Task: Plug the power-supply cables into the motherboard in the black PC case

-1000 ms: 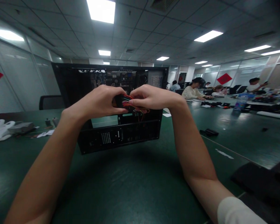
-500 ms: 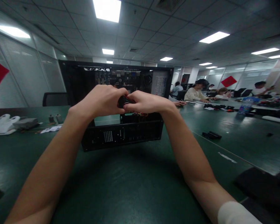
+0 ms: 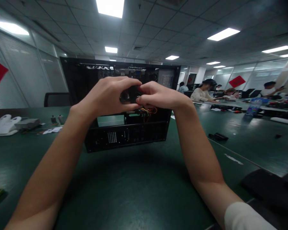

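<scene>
Both hands are raised in front of a black open computer case point(image 3: 103, 137), which stands upright on the table. My left hand point(image 3: 108, 95) is arched, thumb and fingers apart, its tips meeting those of the other hand. My right hand point(image 3: 160, 97) bends in from the right with index finger and thumb spread. A rounded gap lies between the hands, and dark case parts show through it; I make out nothing held. The power supply point(image 3: 166, 80) sits at the case's upper right. Coloured cables point(image 3: 150, 110) hang just below my right hand. The hands hide much of the motherboard.
The green table point(image 3: 124, 182) spreads all around. At left lie a white plastic bag point(image 3: 5, 124) and a grey block point(image 3: 27, 123). Black items point(image 3: 218, 137) and a plastic bottle point(image 3: 253, 107) are on the right. Several people sit farther back at right.
The gap between my hands has widened as the fingers and thumbs spread apart. Both hands have risen slightly, the right one also shifting a little to the right. The case stays in place.
</scene>
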A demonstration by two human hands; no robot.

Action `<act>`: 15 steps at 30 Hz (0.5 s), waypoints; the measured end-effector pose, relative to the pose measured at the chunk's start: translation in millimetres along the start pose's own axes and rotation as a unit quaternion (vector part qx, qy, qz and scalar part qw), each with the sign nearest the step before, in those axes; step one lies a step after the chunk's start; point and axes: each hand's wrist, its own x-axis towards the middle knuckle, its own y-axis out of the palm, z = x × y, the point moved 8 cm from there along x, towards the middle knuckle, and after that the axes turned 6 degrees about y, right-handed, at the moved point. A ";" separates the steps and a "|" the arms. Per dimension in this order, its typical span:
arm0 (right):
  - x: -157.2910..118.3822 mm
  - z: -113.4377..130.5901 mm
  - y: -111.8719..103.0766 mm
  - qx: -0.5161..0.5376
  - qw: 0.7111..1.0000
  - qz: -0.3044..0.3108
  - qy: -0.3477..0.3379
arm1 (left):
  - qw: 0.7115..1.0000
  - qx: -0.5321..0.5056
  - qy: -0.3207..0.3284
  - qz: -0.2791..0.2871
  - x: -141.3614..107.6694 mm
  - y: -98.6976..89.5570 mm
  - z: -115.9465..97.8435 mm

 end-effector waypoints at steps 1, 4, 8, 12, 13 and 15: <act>-2.1 0.1 1.9 0.003 1.000 0.027 -0.015 | 1.000 -0.008 0.019 -0.010 0.1 -0.1 -4.5; -8.0 2.7 5.8 0.013 0.994 0.085 -0.068 | 0.997 -0.004 0.064 -0.039 -0.4 1.0 -13.8; -11.3 5.2 6.4 0.000 0.992 0.091 -0.084 | 0.995 0.023 0.083 -0.054 -1.9 6.2 -13.2; -10.7 9.7 6.8 -0.025 0.994 0.069 -0.076 | 0.994 0.043 0.084 -0.047 -3.5 10.4 -7.7; -10.1 10.4 7.5 -0.028 0.995 0.068 -0.074 | 0.994 0.048 0.083 -0.045 -3.8 10.7 -6.5; -8.4 10.3 9.1 -0.029 0.995 0.068 -0.066 | 0.995 0.056 0.078 -0.041 -4.3 10.9 -4.2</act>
